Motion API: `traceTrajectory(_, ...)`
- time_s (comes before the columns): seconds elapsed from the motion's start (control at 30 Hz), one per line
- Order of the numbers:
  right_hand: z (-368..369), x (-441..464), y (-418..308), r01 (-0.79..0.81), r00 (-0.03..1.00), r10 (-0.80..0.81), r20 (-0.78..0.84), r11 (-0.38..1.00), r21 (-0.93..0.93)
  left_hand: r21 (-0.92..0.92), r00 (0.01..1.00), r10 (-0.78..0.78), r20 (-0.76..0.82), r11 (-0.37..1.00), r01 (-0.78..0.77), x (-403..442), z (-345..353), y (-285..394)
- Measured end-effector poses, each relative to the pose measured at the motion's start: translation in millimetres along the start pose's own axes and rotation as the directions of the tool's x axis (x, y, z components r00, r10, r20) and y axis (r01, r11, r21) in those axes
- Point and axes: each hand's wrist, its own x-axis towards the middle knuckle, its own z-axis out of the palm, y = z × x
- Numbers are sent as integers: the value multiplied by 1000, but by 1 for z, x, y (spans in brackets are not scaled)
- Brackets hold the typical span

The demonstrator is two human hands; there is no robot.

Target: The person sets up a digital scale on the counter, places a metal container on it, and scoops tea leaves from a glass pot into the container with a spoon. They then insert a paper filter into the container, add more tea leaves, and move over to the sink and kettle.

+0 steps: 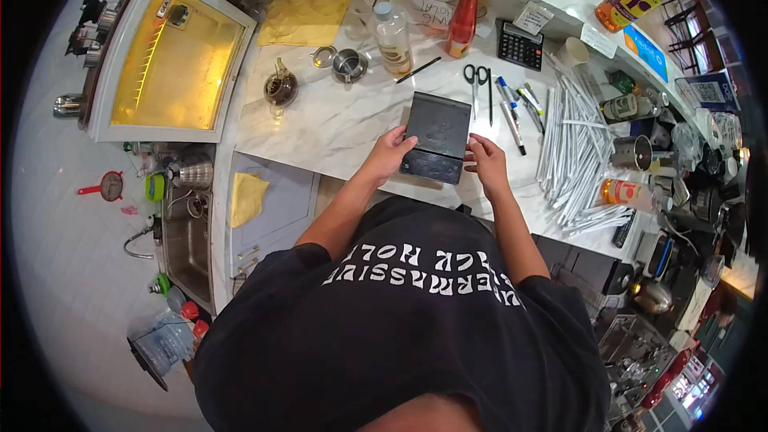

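Left grip (pixel 392 151) pinches a flat, black, rectangular device (pixel 438 126) by its left side at the front of a white marbled desk (pixel 320 124); right grip (pixel 485 162) curls loosely opposite, its hold unclear; black-handled metal scissors (pixel 476 88) lie beyond.

Across your black shirt (pixel 400 344), white capitals run upside down in two lines: "ERMASSIVE" and "ACK HOL" can be made out (folds take the ends). The paper (pixel 432 21) behind the clear bottle (pixel 393 42) bears large handwritten capitals, of which "ANG" seems readable to you. A dark blue sign (pixel 710 91) shows a QR code. You can't read the small print on the blue sign (pixel 646 54), calculator (pixel 520 46) or white card (pixel 534 18).
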Motion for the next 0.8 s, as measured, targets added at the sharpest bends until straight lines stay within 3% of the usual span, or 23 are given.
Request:
traceTrajectory(0.1, 33, 1, 9, 15, 999, -18, -38, 997, -82, 64, 994, -70, 79, 996, 65, 0, -33, -2)
traceTrajectory(0.17, 56, 2, 14, 11, 998, -13, -60, 1000, -22, 120, 983, -142, 118, 985, 127, -6, -52, 10)
traceTrajectory(0.3, 90, 11, 27, 8, 997, -12, -74, 999, -53, 192, 964, -151, 218, 975, 110, -5, -99, 18)
traceTrajectory(0.53, 148, 25, 58, 25, 991, -31, -128, 999, -47, 386, 973, -188, 134, 914, 123, 12, -166, 6)
traceTrajectory(0.8, 161, 27, 74, 24, 979, -52, -197, 989, -144, 466, 973, -153, 173, 883, 56, 34, -191, -10)
